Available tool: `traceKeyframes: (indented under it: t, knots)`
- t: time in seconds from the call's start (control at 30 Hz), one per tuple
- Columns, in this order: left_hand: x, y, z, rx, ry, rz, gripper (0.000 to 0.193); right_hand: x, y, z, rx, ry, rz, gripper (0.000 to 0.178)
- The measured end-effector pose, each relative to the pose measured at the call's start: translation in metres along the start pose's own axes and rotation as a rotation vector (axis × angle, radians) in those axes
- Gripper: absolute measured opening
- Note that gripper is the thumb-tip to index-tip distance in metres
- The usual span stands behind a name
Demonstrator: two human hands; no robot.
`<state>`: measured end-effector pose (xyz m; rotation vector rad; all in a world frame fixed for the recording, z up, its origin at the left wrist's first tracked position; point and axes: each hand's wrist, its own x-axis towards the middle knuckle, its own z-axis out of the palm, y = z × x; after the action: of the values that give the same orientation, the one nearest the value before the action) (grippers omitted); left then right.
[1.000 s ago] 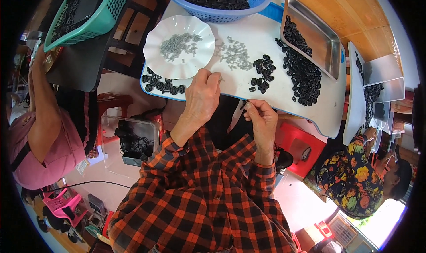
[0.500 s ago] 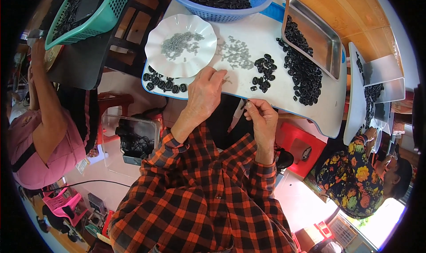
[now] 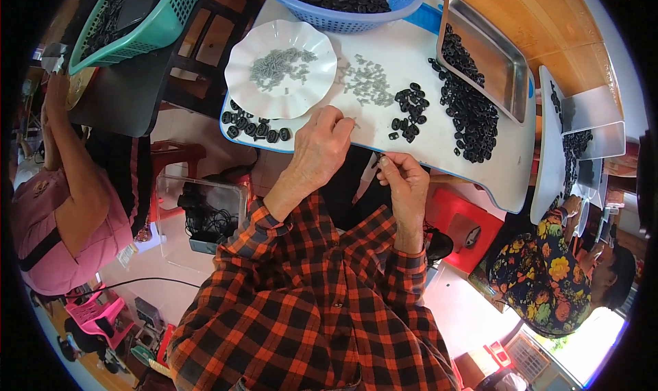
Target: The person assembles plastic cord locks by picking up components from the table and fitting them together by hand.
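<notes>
My left hand (image 3: 321, 148) is over the white table's front edge, its fingers bent and pressed together. Its fingertips are beside a small clear grey peg; whether they grip one is hidden. To its right, just off the edge, my right hand (image 3: 406, 176) pinches a small black plastic part (image 3: 378, 161) between thumb and forefinger. Loose clear pegs (image 3: 370, 82) are spread on the tabletop beyond my left hand, with more in a white scalloped plate (image 3: 240, 56). A small cluster of black oval parts (image 3: 411, 110) lies ahead of my right hand. Several black parts (image 3: 257, 128) sit by the plate's near rim.
A bigger heap of black parts (image 3: 471, 117) spills from a tilted metal tray (image 3: 514, 100). At the back stands a blue basket (image 3: 322, 22) of black parts. A red stool (image 3: 473, 230) is below the table. One co-worker (image 3: 75, 220) is at left, another (image 3: 548, 274) at right.
My left hand has shifted slightly right and its fingers have drawn in at the table edge. My right hand holds the black part in nearly the same place.
</notes>
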<state>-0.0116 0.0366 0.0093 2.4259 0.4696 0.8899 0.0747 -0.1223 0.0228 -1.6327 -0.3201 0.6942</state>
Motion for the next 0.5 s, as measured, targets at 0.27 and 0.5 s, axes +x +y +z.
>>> traceKeyframes:
  t: [0.27, 0.5]
  knots:
    - [0.0045, -0.0018, 0.0012, 0.051, -0.069, -0.011, 0.02, -0.0001, -0.0005, 0.0, -0.003, 0.001, 0.003, 0.012]
    - [0.0075, -0.0072, 0.0009, -0.028, -0.058, 0.008, 0.02, 0.0008, 0.0012, -0.0014, 0.001, 0.005, 0.002, 0.012]
